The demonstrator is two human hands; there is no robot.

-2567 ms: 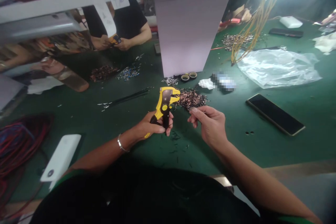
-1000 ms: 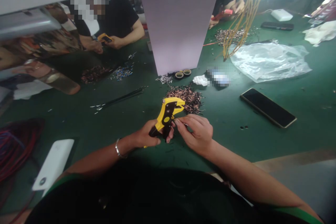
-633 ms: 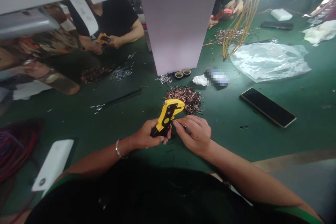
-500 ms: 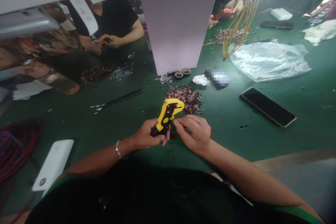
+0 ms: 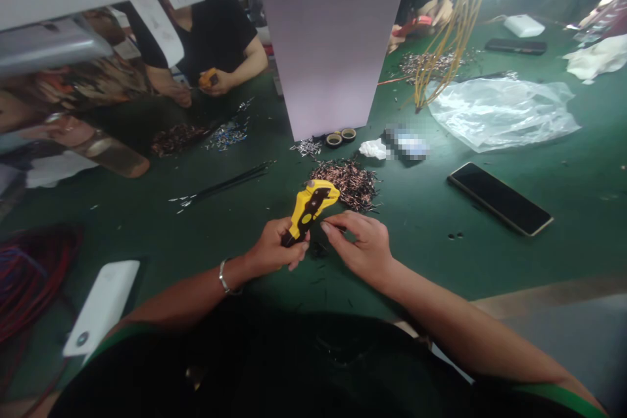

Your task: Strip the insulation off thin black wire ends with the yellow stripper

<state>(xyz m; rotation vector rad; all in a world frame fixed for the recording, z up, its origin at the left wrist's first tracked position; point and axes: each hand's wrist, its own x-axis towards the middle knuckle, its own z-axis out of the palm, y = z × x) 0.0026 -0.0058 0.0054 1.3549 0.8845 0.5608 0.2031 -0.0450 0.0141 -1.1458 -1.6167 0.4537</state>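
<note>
My left hand (image 5: 275, 248) is closed around the handles of a yellow and black wire stripper (image 5: 309, 209), whose head points up and away from me. To its right, my right hand (image 5: 361, 245) pinches a thin, dark short wire (image 5: 341, 229), mostly hidden by the fingers. Its fingertips are close beside the tool but apart from it. Just beyond the tool lies a pile of short black and copper-coloured wire pieces (image 5: 350, 184). Small dark scraps (image 5: 319, 249) are scattered on the green table below the hands.
A phone (image 5: 499, 199) and a clear plastic bag (image 5: 504, 111) lie to the right. Black wires (image 5: 228, 184), a white power bank (image 5: 102, 307) and a red cable coil (image 5: 34, 281) are at left. A panel (image 5: 333, 46) stands ahead. Co-workers' hands (image 5: 218, 81) hold tools across the table.
The wire stripper in my left hand has shifted slightly left and away from my right fingertips, which were at its jaws. My right hand has barely moved.
</note>
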